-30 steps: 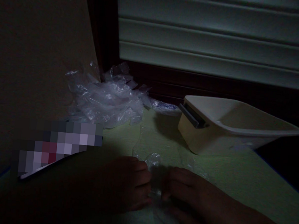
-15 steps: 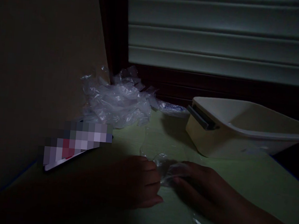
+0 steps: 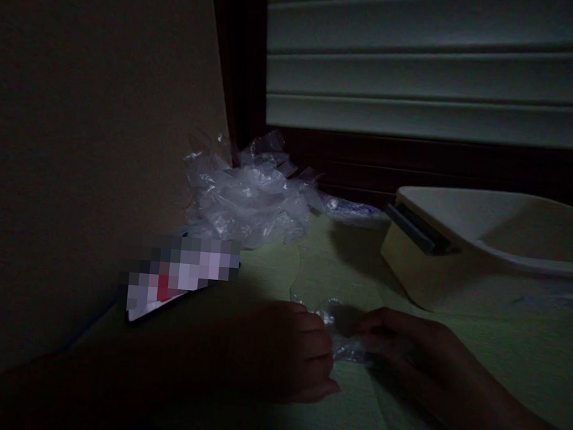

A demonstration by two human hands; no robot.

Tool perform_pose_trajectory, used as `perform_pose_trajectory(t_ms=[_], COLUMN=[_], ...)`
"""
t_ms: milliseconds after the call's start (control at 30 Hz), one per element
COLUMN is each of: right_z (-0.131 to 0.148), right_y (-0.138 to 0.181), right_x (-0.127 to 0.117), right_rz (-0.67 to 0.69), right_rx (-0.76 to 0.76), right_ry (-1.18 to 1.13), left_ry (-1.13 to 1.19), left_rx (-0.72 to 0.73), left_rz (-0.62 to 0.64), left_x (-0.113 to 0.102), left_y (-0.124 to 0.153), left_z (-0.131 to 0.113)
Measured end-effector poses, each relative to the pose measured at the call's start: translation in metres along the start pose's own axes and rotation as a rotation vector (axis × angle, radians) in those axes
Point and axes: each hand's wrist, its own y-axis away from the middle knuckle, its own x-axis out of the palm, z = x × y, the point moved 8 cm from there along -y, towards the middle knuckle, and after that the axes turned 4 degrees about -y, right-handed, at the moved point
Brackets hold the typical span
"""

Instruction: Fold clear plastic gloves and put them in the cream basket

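Note:
In the dim light a clear plastic bag (image 3: 349, 349) lies crumpled between my two hands, low over the table. My left hand (image 3: 299, 353) is curled closed, back upward, on the bag's left side; its fingertips are hidden. From the right, my right hand (image 3: 420, 350) holds the bag's other side between thumb and fingers, partly in shadow. Thin, see-through film spreads on the table beyond my left knuckles. Farther back, a heap of clear plastic bags (image 3: 252, 202) is piled against the wall corner.
A phone (image 3: 186, 273) with a lit, blurred screen leans at the left on the pale green tabletop (image 3: 323, 419). A cream plastic bin (image 3: 412, 273) with a dark handle stands at right. Behind it runs a slatted shutter (image 3: 429, 80). A bluish plastic packet (image 3: 352, 209) lies beside the heap.
The view has turned left, so everything appears farther right. My hands remain at the clear plastic bag, the right one's fingers slightly shifted on it.

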Motion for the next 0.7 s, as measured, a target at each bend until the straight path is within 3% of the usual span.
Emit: perform_pose_trajectory(t_ms=[200, 400, 567, 700], right_z=[-0.007, -0.009, 0.019, 0.032], right_y=[-0.002, 0.004, 0.008, 0.008], right_x=[0.002, -0.001, -0.016, -0.013], right_rz=[-0.085, -0.111, -0.201, -0.183], right_rx=[0.087, 0.126, -0.078, -0.231], right_ry=[-0.036, 0.079, 0.218, 0.296], left_ry=[-0.032, -0.03, -0.012, -0.027], left_rx=[0.022, 0.002, -0.023, -0.016], left_rz=[-0.009, 0.079, 0.085, 0.077], left_x=[-0.004, 0.0, 0.006, 0.007], left_y=[0.0, -0.003, 0.001, 0.002], left_z=[-0.003, -0.002, 0.0, -0.001])
